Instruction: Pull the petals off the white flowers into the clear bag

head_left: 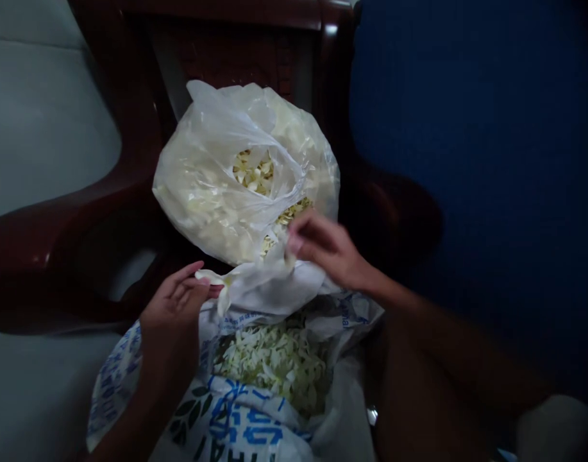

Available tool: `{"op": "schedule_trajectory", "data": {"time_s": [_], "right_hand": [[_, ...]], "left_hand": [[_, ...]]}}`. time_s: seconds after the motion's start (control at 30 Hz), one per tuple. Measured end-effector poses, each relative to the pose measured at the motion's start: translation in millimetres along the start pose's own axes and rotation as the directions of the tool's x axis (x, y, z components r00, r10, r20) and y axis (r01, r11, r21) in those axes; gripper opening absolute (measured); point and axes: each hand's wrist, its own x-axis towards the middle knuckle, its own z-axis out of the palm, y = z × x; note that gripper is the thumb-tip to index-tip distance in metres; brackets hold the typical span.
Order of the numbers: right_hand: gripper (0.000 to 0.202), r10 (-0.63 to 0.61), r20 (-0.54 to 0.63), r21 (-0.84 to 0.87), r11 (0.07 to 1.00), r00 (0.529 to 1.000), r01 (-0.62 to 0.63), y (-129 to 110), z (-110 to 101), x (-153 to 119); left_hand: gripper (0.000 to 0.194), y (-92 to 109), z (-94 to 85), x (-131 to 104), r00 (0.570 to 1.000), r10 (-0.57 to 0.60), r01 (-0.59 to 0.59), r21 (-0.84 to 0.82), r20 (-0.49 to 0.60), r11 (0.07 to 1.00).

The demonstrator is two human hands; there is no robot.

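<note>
Left hand (178,295): a white flower (223,300) is pinched at the fingertips, above a printed sack (252,420) part-filled with pale blossoms (279,359). Clear plastic bag (197,205): set between dark chair arms (38,263), packed with yellowish blossoms (255,172). Right hand (325,247): fingers curled by the bag, blurred; any grip cannot be told.

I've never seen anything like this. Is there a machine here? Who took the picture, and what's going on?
No machine here: these are a person's own bare hands, seen from a camera worn on their head, looking forward and down. The left hand holds a white flower. The right hand is blurred, near the opening of a translucent plastic bag; I can't tell exactly what it grips. That bag, full of pale yellowish pieces, sits at a dark red wooden chair. Nearer the person, an open printed sack holds many whitish flowers.
</note>
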Motion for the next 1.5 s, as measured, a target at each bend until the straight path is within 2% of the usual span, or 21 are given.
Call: {"op": "schedule_trajectory", "data": {"time_s": [0.03, 0.07, 0.1, 0.13, 0.17, 0.23, 0.27, 0.33, 0.43, 0.6, 0.73, 0.87, 0.97, 1.07, 1.13, 1.27, 1.4, 1.5], "right_hand": [[0.006, 0.011, 0.257, -0.104, 0.994, 0.966, 0.017, 1.4, 3.2, -5.3], [0.008, 0.028, 0.451, -0.189, 0.98, 0.892, 0.065, 3.0, 8.2, -10.7], [0.011, 0.043, 0.571, -0.244, 0.962, 0.82, 0.12, 4.6, 14.2, -15.8], [0.016, 0.056, 0.625, -0.277, 0.948, 0.779, 0.154, 6.0, 20.5, -20.0], [0.02, 0.069, 0.631, -0.299, 0.941, 0.773, 0.16, 7.2, 26.4, -23.2], [0.025, 0.093, 0.565, -0.327, 0.937, 0.82, 0.119, 9.2, 34.8, -26.4], [0.026, 0.105, 0.529, -0.339, 0.936, 0.842, 0.097, 10.4, 37.1, -26.8], [0.026, 0.123, 0.501, -0.356, 0.931, 0.857, 0.075, 13.8, 39.1, -26.7], [0.025, 0.123, 0.507, -0.339, 0.939, 0.853, 0.066, 22.0, 40.6, -27.0], [0.022, 0.172, 0.38, -0.28, 0.958, 0.909, -0.064, 33.4, 45.7, -28.4], [0.026, 0.141, 0.356, -0.259, 0.965, 0.924, -0.047, 31.8, 46.8, -27.1], [0.027, 0.159, 0.343, -0.207, 0.974, 0.926, -0.091, 33.1, 48.8, -27.4], [0.024, 0.22, 0.322, -0.083, 0.975, 0.921, -0.204, 41.5, 49.6, -28.1], [0.026, 0.321, 0.371, 0.074, 0.925, 0.871, -0.372, 50.8, 47.9, -27.9], [0.029, 0.357, 0.399, 0.139, 0.887, 0.844, -0.441, 54.9, 46.5, -27.8], [0.031, 0.364, 0.409, 0.183, 0.865, 0.837, -0.466, 57.1, 45.8, -28.5], [0.029, 0.382, 0.458, 0.235, 0.819, 0.803, -0.524, 54.2, 44.7, -28.0], [0.027, 0.343, 0.443, 0.149, 0.883, 0.828, -0.445, 49.4, 42.3, -26.9]], "left_hand": [[0.038, -0.8, -0.8, -0.9, 1.0, 0.022, -0.023, 0.043, 0.003, 0.999], [0.037, -1.8, -1.0, -2.8, 0.999, 0.043, -0.045, 0.097, 0.015, 0.994], [0.036, -3.0, -0.6, -5.7, 0.997, 0.071, -0.076, 0.163, 0.037, 0.984], [0.035, -4.2, 0.3, -9.4, 0.993, 0.102, -0.114, 0.233, 0.06, 0.966], [0.034, -5.3, 1.6, -13.5, 0.987, 0.139, -0.157, 0.3, 0.079, 0.941], [0.032, -7.3, 4.8, -22.0, 0.971, 0.207, -0.24, 0.402, 0.123, 0.884], [0.03, -8.1, 6.4, -25.7, 0.962, 0.224, -0.269, 0.42, 0.154, 0.867], [0.027, -9.3, 8.9, -31.1, 0.949, 0.216, -0.293, 0.393, 0.229, 0.871], [0.024, -10.3, 10.2, -32.7, 0.943, 0.156, -0.244, 0.291, 0.294, 0.925], [0.026, -9.5, 9.4, -29.2, 0.936, 0.092, -0.153, 0.158, 0.34, 0.976], [0.028, -7.9, 10.3, -30.4, 0.938, 0.075, -0.124, 0.128, 0.338, 0.984], [0.025, -7.9, 11.2, -30.9, 0.935, 0.09, -0.144, 0.135, 0.344, 0.98], [0.025, -9.8, 10.9, -29.3, 0.933, 0.078, -0.137, 0.145, 0.352, 0.98], [0.027, -12.5, 10.4, -27.6, 0.931, 0.054, -0.11, 0.136, 0.361, 0.985], [0.028, -13.9, 10.4, -27.0, 0.925, 0.039, -0.094, 0.129, 0.377, 0.987], [0.03, -13.0, 10.7, -27.2, 0.924, 0.015, -0.079, 0.153, 0.381, 0.985], [0.033, -11.1, 11.4, -28.1, 0.937, 0.003, -0.052, 0.13, 0.349, 0.99], [0.036, -12.4, 12.3, -27.8, 0.94, 0.021, -0.064, 0.115, 0.342, 0.991]]}}
